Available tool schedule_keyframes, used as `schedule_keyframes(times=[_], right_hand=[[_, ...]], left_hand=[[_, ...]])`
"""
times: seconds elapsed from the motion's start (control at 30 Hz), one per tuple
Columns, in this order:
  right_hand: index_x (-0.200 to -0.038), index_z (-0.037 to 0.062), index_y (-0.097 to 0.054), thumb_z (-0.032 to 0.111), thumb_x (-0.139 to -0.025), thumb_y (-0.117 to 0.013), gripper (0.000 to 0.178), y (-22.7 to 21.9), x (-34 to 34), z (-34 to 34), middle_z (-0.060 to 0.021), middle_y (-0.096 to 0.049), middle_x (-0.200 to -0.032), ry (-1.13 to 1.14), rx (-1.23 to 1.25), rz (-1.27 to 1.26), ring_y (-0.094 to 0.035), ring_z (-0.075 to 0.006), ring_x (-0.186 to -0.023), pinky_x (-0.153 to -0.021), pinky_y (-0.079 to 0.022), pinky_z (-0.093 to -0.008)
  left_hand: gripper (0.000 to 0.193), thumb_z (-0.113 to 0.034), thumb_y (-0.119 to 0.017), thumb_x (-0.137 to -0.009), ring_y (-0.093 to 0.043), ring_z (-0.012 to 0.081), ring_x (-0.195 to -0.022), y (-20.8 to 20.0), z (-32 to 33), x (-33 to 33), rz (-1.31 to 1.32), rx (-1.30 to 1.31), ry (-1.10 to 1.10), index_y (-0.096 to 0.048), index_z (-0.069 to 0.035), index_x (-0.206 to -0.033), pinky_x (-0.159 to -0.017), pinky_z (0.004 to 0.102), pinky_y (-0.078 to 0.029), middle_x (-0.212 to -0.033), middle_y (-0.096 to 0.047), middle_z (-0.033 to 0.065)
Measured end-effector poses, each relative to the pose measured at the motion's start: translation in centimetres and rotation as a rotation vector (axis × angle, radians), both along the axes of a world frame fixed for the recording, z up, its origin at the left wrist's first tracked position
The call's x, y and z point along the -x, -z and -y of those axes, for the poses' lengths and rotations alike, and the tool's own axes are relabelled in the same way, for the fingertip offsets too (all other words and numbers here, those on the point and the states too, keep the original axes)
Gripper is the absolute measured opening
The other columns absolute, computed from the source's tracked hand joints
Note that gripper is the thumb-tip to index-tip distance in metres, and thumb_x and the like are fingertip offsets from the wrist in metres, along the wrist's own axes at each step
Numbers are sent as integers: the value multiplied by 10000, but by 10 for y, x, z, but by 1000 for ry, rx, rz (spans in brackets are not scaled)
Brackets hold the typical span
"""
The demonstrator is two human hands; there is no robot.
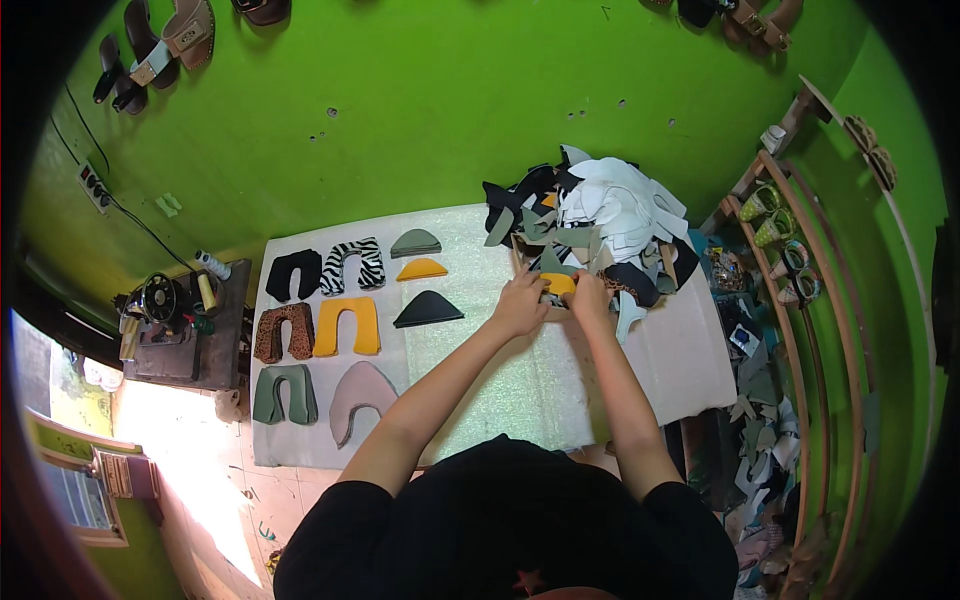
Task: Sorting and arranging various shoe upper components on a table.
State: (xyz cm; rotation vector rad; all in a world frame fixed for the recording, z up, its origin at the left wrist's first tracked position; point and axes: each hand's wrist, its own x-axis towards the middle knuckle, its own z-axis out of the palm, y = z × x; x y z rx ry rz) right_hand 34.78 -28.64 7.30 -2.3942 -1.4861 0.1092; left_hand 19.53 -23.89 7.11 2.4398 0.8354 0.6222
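Both arms reach forward over a pale covered table to the front of a heap of cut material. My left hand (521, 304) is closed at the left side of a small yellow cut piece (558, 285). At its right side, the fingers of my right hand (591, 296) are bent around the edge of the same piece. Some fingertips are hidden. Behind the hands rises the heap of white scraps (618, 205), mixed with black, grey-green and leopard-print bits. Nearest on the left lie half-round stacks: grey-green (416, 242), yellow (422, 268) and black (429, 309).
U-shaped stacks lie at the table's left: black (293, 275), zebra-print (352, 266), leopard-print (284, 332), yellow (347, 326), green (285, 394) and pinkish-grey (363, 400). A sewing machine (160, 300) stands further left. A wooden rack (800, 330) and floor scraps (765, 430) are right.
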Motion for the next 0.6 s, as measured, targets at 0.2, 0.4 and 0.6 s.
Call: schedule_keyframes(times=[0.2, 0.4, 0.6], right_hand=[[-890, 15, -582, 60, -667, -683, 249, -23, -8, -4, -105, -609, -721, -104, -268, -360, -605, -196, -646, -572, -469, -311], [-944, -41, -548, 41, -806, -569, 161, -47, -22, -21, -46, -599, -771, -208, -375, -1178, -567, -84, -624, -572, -448, -201], [-902, -36, -585, 70, -803, -593, 146, -38, -51, -72, -13, -588, -732, -415, -261, -878, -522, -57, -615, -564, -423, -181]], left_hand=[[465, -231, -598, -747, -430, 334, -1143, -10, -19, -3, 38, 101, -83, -475, -43, -1155, -978, 445, -296, -1161, -504, 184], [309, -258, -613, -803, -595, 119, -679, -16, -41, 0, 186, 509, -50, -600, -12, -990, -629, 262, -477, -794, -631, 114], [284, -192, -488, -896, -597, 107, -660, -37, -43, -14, 691, 996, -68, -529, 37, -1057, -609, 202, -459, -859, -635, 65]])
